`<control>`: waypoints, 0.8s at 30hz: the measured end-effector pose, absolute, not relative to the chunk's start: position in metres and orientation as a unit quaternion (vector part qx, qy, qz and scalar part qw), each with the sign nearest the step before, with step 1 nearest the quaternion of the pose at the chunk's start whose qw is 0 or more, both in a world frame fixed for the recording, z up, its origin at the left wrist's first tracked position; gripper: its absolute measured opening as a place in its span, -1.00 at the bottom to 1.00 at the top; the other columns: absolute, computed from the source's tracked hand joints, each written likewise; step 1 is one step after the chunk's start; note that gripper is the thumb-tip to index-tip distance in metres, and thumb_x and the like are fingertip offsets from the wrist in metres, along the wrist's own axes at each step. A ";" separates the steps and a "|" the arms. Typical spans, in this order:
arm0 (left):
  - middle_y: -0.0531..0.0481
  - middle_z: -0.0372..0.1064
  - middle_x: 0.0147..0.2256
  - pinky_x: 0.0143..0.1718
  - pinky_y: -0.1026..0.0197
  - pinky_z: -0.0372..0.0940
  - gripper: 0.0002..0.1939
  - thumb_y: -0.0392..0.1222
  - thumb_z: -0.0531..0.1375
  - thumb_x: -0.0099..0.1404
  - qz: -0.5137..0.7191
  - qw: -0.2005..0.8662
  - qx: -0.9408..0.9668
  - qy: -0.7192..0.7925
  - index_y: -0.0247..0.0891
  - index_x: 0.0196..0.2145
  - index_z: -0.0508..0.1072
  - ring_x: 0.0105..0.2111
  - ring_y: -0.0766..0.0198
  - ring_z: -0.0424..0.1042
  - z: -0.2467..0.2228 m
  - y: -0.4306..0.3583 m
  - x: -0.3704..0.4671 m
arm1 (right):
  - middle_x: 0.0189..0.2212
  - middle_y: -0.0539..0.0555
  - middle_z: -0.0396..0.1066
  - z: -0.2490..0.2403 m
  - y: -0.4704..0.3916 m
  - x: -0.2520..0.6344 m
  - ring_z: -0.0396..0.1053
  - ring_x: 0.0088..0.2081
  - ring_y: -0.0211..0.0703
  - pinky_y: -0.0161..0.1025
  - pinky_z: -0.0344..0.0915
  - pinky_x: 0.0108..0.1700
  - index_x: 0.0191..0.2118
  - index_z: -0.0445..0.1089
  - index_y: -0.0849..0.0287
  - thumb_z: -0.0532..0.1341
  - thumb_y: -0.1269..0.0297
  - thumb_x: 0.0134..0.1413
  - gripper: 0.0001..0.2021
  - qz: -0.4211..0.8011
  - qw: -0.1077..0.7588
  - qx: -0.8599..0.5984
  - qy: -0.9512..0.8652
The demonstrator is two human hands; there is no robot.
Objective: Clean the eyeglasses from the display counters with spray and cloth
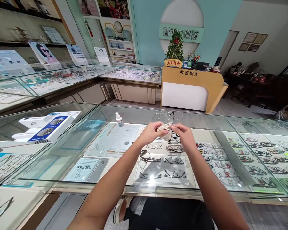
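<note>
Both of my hands are raised over the glass showcase, close together. My left hand (151,131) is closed round a crumpled beige cloth (166,131), its thumb pressed on it. A pair of glasses (169,118) stands upright between the hands, one lens showing above the cloth. My right hand (183,134) pinches the frame of these glasses at the cloth's right side. The cloth and fingers hide the lower part of the glasses. Left of the hands, a small white spray bottle (119,119) stands on the glass top.
Rows of glasses (175,160) lie inside the glass showcase (156,189) below my arms. A blue and white box (50,129) rests on the glass at the left. Beyond the showcase is a wooden cashier counter (216,83) with a green plant (174,48) on it.
</note>
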State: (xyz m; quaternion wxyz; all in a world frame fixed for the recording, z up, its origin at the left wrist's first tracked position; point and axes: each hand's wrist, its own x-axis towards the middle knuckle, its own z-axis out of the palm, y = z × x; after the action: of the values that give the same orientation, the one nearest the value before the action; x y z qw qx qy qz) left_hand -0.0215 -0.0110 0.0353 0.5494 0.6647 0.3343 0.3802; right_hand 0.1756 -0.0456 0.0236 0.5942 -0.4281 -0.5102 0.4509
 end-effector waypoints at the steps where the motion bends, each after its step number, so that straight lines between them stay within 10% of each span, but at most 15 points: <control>1: 0.06 0.41 -0.39 -0.35 0.28 0.16 -0.59 0.09 0.47 0.16 0.376 0.544 0.669 0.338 -0.30 -0.27 0.53 -0.39 0.32 0.33 0.035 -0.011 -0.022 | -0.32 0.02 0.54 0.024 -0.046 0.175 0.39 -0.20 -0.11 -0.15 0.27 -0.04 -0.36 0.69 0.06 0.51 0.02 -0.02 -0.77 0.470 0.593 -0.423 -0.499; 24: 0.04 0.30 -0.41 -0.26 0.23 0.11 -0.47 0.29 0.39 0.23 0.336 0.666 0.625 0.231 -0.27 -0.37 0.42 -0.36 0.28 0.22 0.027 -0.021 -0.004 | -0.33 0.04 0.55 0.016 -0.043 0.165 0.42 -0.34 -0.19 -0.30 0.31 -0.42 -0.29 0.68 0.09 0.60 0.01 -0.23 -0.63 0.608 0.632 -0.370 -0.306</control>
State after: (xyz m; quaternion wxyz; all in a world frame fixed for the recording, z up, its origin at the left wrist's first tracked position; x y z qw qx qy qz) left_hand -0.0043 -0.0215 0.0266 0.6657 0.6248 0.2311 0.3363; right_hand 0.1648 -0.0433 0.0163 0.6318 -0.3701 -0.3064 0.6083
